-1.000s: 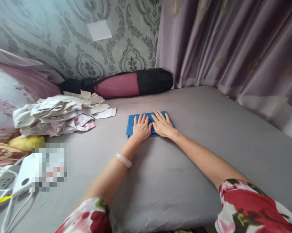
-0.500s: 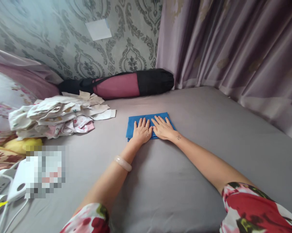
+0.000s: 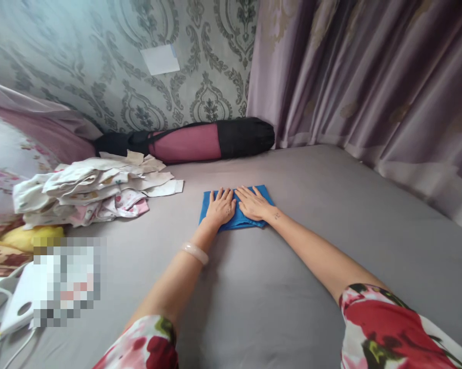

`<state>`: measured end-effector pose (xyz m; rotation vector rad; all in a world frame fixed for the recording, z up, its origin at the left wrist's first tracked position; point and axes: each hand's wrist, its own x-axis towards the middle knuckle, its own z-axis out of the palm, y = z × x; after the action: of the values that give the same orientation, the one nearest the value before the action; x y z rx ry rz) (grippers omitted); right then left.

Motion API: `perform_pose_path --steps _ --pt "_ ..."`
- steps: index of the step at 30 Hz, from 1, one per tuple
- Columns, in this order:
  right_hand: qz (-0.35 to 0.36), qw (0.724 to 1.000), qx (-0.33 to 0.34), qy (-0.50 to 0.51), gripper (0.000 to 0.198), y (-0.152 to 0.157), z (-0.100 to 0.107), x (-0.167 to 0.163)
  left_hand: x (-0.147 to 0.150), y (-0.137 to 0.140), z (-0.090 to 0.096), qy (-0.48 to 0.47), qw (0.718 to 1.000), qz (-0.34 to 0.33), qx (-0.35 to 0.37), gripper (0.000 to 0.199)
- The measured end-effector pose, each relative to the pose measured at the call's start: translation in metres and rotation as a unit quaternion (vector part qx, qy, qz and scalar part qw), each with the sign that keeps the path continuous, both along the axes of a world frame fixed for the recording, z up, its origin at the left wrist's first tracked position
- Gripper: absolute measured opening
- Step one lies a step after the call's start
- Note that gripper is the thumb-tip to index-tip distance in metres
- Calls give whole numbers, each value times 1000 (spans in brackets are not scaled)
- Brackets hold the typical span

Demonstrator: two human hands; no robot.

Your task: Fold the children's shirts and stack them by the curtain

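Observation:
A folded blue cloth [image 3: 243, 222] lies flat on the grey bed sheet [image 3: 269, 302], near the middle of the view. My left hand [image 3: 221, 207] rests palm down on its left half, fingers stretched out toward the far edge. Beside it, my right hand [image 3: 253, 204] lies flat on the right half, its fingers angled up and to the left. Both hands are open and hold nothing; they cover much of the cloth's middle. Whether the cloth is a garment or a plain piece of fabric cannot be made out.
A pile of light-coloured clothes [image 3: 96, 187] lies at left. Behind stands a long black and pink bag [image 3: 188, 143] against the patterned wall. A white box-like device [image 3: 21, 302] with cables sits at lower left. Purple curtains [image 3: 311, 66] hang along the right.
The hands have shifted slightly left across the cloth, uncovering more of its lower right part. The camera has tilted up a little, so the scene sits lower.

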<state>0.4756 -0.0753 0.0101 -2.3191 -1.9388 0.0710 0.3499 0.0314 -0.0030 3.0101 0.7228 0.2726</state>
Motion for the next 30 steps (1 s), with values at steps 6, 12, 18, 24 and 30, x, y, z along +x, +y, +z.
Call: perform_pose_path --steps 6,12,18,24,30 --pt "-8 1000 0 13 60 0 -6 2 1 0 -1 21 1000 5 -17 54" --pt "-9 1000 3 13 60 0 -6 1 0 -2 1 6 1000 10 -23 56" --pt "-86 992 91 -21 59 -6 -5 -5 -1 -5 2 -37 997 69 -5 63" --pt "-126 992 31 2 62 -3 -6 -4 2 -2 2 29 997 60 -38 65" --pt "-125 992 21 8 62 -1 -7 -3 3 0 0 22 997 56 -45 63"
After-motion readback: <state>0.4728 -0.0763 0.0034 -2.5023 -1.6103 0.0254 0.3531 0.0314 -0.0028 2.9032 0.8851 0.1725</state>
